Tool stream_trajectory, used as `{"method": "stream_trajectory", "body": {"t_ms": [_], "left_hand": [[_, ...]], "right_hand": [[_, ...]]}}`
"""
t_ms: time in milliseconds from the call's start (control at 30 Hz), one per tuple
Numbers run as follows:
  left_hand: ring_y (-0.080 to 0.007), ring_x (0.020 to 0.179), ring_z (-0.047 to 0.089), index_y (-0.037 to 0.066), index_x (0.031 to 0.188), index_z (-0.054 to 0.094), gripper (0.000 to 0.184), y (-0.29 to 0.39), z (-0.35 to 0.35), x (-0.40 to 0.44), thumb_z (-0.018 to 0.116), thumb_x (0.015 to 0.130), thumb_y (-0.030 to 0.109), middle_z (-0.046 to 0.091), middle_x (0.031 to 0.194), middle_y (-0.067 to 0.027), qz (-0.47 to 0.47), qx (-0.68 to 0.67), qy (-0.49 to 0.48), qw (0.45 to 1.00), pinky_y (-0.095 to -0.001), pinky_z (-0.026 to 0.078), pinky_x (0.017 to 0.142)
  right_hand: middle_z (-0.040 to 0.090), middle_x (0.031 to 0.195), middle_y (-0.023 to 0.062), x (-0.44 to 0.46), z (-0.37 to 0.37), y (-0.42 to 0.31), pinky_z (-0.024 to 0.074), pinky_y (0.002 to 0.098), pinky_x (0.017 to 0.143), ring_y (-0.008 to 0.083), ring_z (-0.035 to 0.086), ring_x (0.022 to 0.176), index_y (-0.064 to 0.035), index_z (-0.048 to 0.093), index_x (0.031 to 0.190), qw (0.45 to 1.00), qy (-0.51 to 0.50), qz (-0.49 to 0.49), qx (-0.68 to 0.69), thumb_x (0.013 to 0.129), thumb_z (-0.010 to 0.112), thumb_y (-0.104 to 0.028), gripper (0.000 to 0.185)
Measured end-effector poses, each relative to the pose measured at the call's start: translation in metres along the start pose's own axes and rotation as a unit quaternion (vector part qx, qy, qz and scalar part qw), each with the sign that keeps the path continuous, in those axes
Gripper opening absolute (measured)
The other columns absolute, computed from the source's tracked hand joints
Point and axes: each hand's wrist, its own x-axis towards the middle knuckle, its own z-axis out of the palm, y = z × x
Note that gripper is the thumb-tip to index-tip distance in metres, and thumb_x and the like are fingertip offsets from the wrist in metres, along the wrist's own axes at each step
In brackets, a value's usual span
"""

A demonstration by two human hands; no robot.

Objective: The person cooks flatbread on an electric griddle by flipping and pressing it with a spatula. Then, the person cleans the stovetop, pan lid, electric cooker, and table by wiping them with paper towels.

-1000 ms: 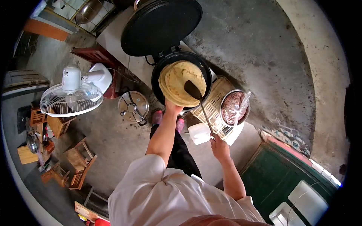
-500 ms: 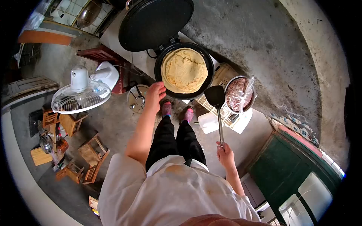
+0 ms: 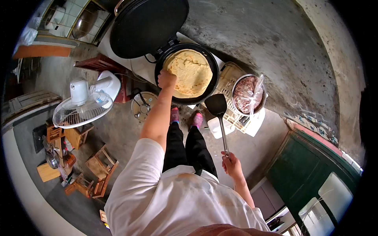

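Observation:
A round, lightly browned flatbread (image 3: 193, 72) lies in the black electric griddle (image 3: 214, 78), whose lid (image 3: 151, 25) is tipped back. My left hand (image 3: 167, 79) is over the griddle's left side, its fingers curled together at the flatbread's left edge. The fingertips are partly hidden by the hand. My right hand (image 3: 232, 166) grips the metal handle of a spatula (image 3: 216, 104). The spatula's black blade points up and away, just off the griddle's lower right rim and not touching the flatbread.
Right of the griddle, a bowl of reddish-brown food (image 3: 247, 95) with clear plastic over it stands on a cream crate (image 3: 224, 84). A white fan (image 3: 82, 104) is at left. Wooden stools (image 3: 100, 165) are lower left. A dark green cabinet (image 3: 307, 169) is at right.
My left hand has moved up and forward from beside the griddle to the flatbread's edge, and its fingers have closed. The spatula, still in my right hand, has shifted slightly left.

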Motion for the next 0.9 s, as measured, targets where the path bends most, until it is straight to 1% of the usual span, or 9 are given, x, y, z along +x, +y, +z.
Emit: {"method": "stream_trajectory", "body": {"t_ms": [67,133,167,233,300,467,567,633,900], "left_hand": [[-0.0324,0.097,0.052,0.002,0.112,0.044,0.045,-0.022,0.021,0.032,0.057,0.071,0.016,0.051,0.106,-0.0167,0.038,-0.072,-0.011,0.997,-0.0423,0.043,0.08],[-0.0285,0.092,0.055,0.0,0.109,0.046,0.044,-0.017,0.01,0.027,0.058,0.067,0.009,0.055,0.101,-0.0167,0.091,-0.288,-0.148,0.942,-0.0371,0.044,0.078],[-0.0255,0.089,0.057,-0.001,0.106,0.047,0.045,-0.011,0.013,0.015,0.058,0.063,0.003,0.057,0.098,-0.0162,0.117,-0.368,-0.074,0.92,-0.0331,0.045,0.075],[-0.0249,0.086,0.057,0.0,0.11,0.045,0.047,0.027,-0.038,-0.044,0.057,0.064,0.002,0.057,0.094,-0.0155,0.306,-0.273,-0.038,0.911,-0.0323,0.045,0.072],[-0.0268,0.084,0.057,0.0,0.114,0.041,0.051,0.062,-0.079,-0.105,0.056,0.066,0.0,0.056,0.093,-0.0166,0.338,-0.247,-0.089,0.904,-0.0334,0.045,0.072],[-0.0351,0.08,0.05,-0.001,0.115,0.038,0.05,0.052,-0.076,-0.183,0.054,0.068,0.001,0.05,0.089,-0.0205,0.573,-0.024,0.019,0.819,-0.0421,0.041,0.07],[-0.0359,0.085,0.05,-0.002,0.116,0.039,0.051,0.012,-0.052,-0.185,0.058,0.069,0.006,0.05,0.095,-0.0211,0.54,0.037,-0.048,0.839,-0.0433,0.04,0.077],[-0.0346,0.085,0.05,-0.002,0.116,0.038,0.053,-0.019,-0.051,-0.187,0.06,0.069,0.01,0.051,0.092,-0.0184,0.499,0.06,-0.104,0.858,-0.0427,0.04,0.076],[-0.0285,0.082,0.052,0.005,0.114,0.042,0.049,-0.112,-0.051,-0.168,0.061,0.07,0.015,0.052,0.086,-0.0111,0.369,0.039,-0.117,0.921,-0.0393,0.043,0.071]], "right_hand": [[0.046,0.053,0.0,0.008,0.0,0.002,0.0322,0.0217,0.037,0.0067,0.04,0.041,-0.0049,0.052,0.105,1.0,-0.005,0.002,0.006,0.086,0.048,-0.02,0.025],[0.046,0.053,0.0,0.017,0.001,-0.004,0.0321,0.0219,0.036,0.0068,0.04,0.04,-0.0046,0.052,0.106,1.0,-0.012,0.003,0.01,0.086,0.047,-0.02,0.025],[0.046,0.052,0.0001,0.022,0.002,-0.011,0.0318,0.0222,0.036,0.0069,0.04,0.039,-0.0044,0.051,0.106,1.0,-0.018,0.009,0.003,0.086,0.047,-0.02,0.026],[0.045,0.052,0.0002,0.034,0.002,-0.016,0.0317,0.0226,0.034,0.0072,0.039,0.037,-0.0037,0.051,0.105,0.999,-0.034,-0.009,-0.006,0.086,0.048,-0.022,0.027],[0.045,0.052,0.0001,0.048,0.003,-0.021,0.0313,0.0224,0.034,0.0072,0.038,0.037,-0.0037,0.051,0.105,0.999,-0.051,-0.018,0.002,0.087,0.048,-0.023,0.027],[0.044,0.052,-0.0008,0.087,0.017,-0.051,0.0293,0.0226,0.032,0.0077,0.038,0.036,-0.0063,0.053,0.094,0.992,-0.117,-0.029,0.039,0.087,0.048,-0.025,0.021],[0.041,0.053,-0.0016,0.123,0.028,-0.049,0.0271,0.0216,0.032,0.0071,0.034,0.036,-0.009,0.054,0.093,0.979,-0.172,-0.09,0.059,0.087,0.05,-0.03,0.022],[0.041,0.053,-0.0016,0.143,0.037,-0.054,0.0272,0.0217,0.032,0.0072,0.034,0.036,-0.0091,0.054,0.091,0.985,-0.157,-0.047,0.046,0.086,0.051,-0.031,0.023],[0.043,0.052,-0.0019,0.154,0.04,-0.052,0.0292,0.022,0.033,0.007,0.038,0.037,-0.012,0.055,0.084,0.987,-0.153,-0.043,0.021,0.082,0.056,-0.038,0.026]]}}
